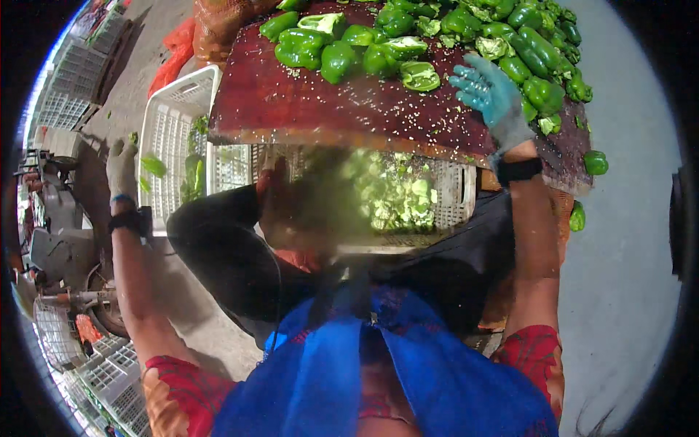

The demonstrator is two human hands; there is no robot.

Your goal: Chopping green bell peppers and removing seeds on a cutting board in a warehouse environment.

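My left hand, in a pale grey glove, is out beside the white crate at the left. Its fingers look loosely apart with nothing in them. Two green pepper pieces hang blurred between it and the crate, apart from the hand. My right hand, in a teal and grey glove, is open over the right part of the dark red tabletop, fingers spread to the left. Next to it are several whole green peppers and a cut pepper half. It holds nothing.
A second white crate with pale green pepper scraps stands between my legs, under the table edge. Seeds dot the tabletop. An orange mesh sack is at the back left. A pepper lies beyond the right table edge. Stacked crates stand far left.
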